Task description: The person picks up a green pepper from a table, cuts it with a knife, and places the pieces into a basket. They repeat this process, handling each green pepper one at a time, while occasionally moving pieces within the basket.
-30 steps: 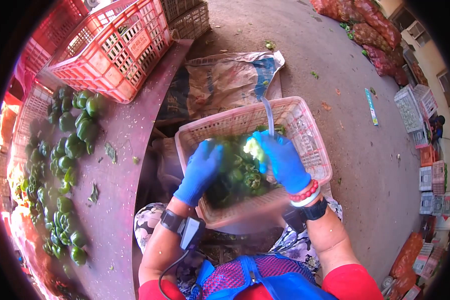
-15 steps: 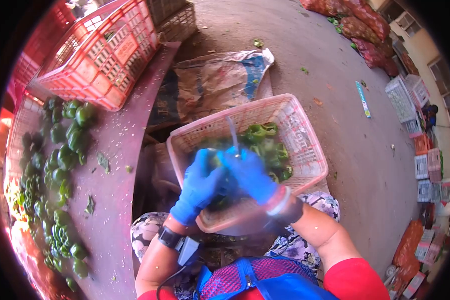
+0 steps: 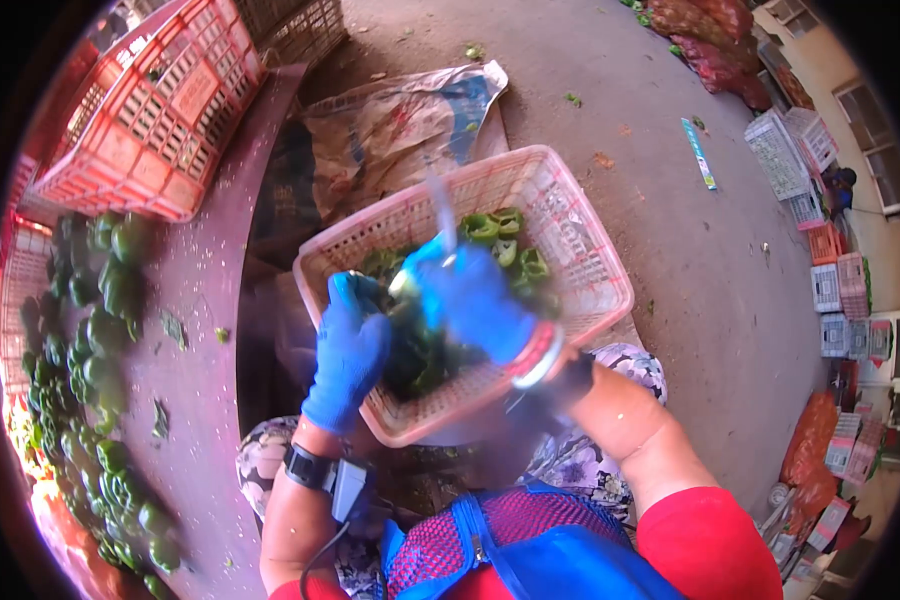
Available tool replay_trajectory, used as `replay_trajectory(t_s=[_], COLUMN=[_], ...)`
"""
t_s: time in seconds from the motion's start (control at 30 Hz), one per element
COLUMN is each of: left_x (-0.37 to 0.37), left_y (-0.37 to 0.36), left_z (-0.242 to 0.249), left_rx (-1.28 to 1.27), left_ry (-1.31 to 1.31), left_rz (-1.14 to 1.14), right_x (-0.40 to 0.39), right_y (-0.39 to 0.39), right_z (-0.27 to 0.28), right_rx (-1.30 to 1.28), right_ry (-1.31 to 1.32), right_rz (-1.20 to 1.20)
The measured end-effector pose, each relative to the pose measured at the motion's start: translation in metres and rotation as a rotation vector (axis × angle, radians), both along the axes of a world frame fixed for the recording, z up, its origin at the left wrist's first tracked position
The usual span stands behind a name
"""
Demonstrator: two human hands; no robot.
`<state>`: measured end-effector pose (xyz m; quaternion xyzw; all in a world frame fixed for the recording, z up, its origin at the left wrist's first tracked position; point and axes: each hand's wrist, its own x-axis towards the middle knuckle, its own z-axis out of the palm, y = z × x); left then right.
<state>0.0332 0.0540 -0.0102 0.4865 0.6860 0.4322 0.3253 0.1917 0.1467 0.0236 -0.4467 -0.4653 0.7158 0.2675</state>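
Blue knit gloves, red sleeves, blue vest [image 3: 570, 545] with mesh panel, black wrist straps, beaded bracelet [image 3: 540, 350], floral trousers [image 3: 620, 385].

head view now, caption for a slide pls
Blue-gloved left hand and right hand, the right holding a blurred blade, over a pink crate of cut green peppers

I see cut green peppers [image 3: 480, 228], some open and hollow, heaped in a pink basket [image 3: 600, 240]. A thin, blurry knife [image 3: 441, 212] points toward its far side.
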Motion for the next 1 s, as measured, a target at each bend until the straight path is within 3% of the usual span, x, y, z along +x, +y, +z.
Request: replay_trajectory(t_s=[0.03, 0.07, 0.13, 0.17, 0.27, 0.3, 0.37, 0.47, 0.5, 0.53, 0.57, 0.6, 0.63, 0.7, 0.77, 0.83, 0.87, 0.9, 1.0], left_x=[-0.007, -0.008, -0.007, -0.005, 0.015, 0.016, 0.008, -0.002, -0.005, -0.008, -0.011, -0.015, -0.02, -0.028, -0.034, -0.044, -0.048, -0.051, -0.052], left_y=[-0.001, -0.001, -0.002, 0.002, 0.011, 0.01, 0.01, 0.01, 0.009, 0.007, 0.005, 0.003, 0.001, -0.006, -0.008, -0.009, -0.01, -0.01, -0.013], left_z=[0.0, -0.008, -0.026, -0.015, 0.011, 0.018, 0.019, 0.022, 0.022, 0.023, 0.022, 0.02, 0.016, 0.014, 0.023, 0.023, 0.026, 0.031, 0.04], left_rx=[-0.163, -0.098, 0.035, 0.152, -0.062, -0.151, -0.164, -0.081, -0.058, -0.04, -0.036, -0.031, -0.026, 0.009, -0.002, -0.023, -0.044, -0.046, -0.062], left_ry=[0.11, 0.196, 0.371, 0.632, -0.535, -0.762, -0.764, -0.714, -0.686, -0.659, -0.682, -0.706, -0.732, -0.74, -0.717, -0.715, -0.695, -0.698, -0.709], left_rz=[0.002, -0.033, -0.105, -0.182, -0.26, -0.248, -0.094, 0.141, 0.182, 0.219, 0.227, 0.235, 0.244, 0.247, 0.279, 0.321, 0.344, 0.355, 0.411], right_x=[0.008, 0.019, 0.032, 0.03, 0.022, 0.019, 0.016, 0.019, 0.022, 0.021, 0.021, 0.016, 0.029, 0.051, 0.069, 0.105, 0.122, 0.12, 0.162], right_y=[0.01, 0.025, 0.035, 0.031, 0.009, 0.002, 0.007, 0.038, 0.038, 0.041, 0.033, 0.024, 0.018, 0.025, 0.051, 0.089, 0.104, 0.113, 0.151], right_z=[0.003, -0.004, 0.005, -0.001, -0.013, -0.006, -0.009, -0.073, -0.099, -0.137, -0.167, -0.17, -0.209, -0.249, -0.248, -0.235, -0.224, -0.174, -0.191], right_rx=[0.063, 0.085, 0.191, 0.164, 0.043, -0.022, -0.1, 0.058, 0.459, 0.686, 0.868, 0.866, 1.261, 1.518, 1.203, 1.028, 1.02, 0.845, 1.021], right_ry=[0.002, 0.09, -0.048, -0.04, 0.007, 0.037, 0.161, -0.143, -0.312, -0.675, -0.859, -1.02, -1.041, -1.054, -1.075, -1.177, -1.597, -1.804, -1.378], right_rz=[-0.059, -0.056, -0.013, 0.039, 0.138, 0.14, 0.126, 0.043, 0.211, 0.518, 0.726, 0.955, 1.014, 1.202, 1.466, 1.354, 1.36, 1.543, 1.355])
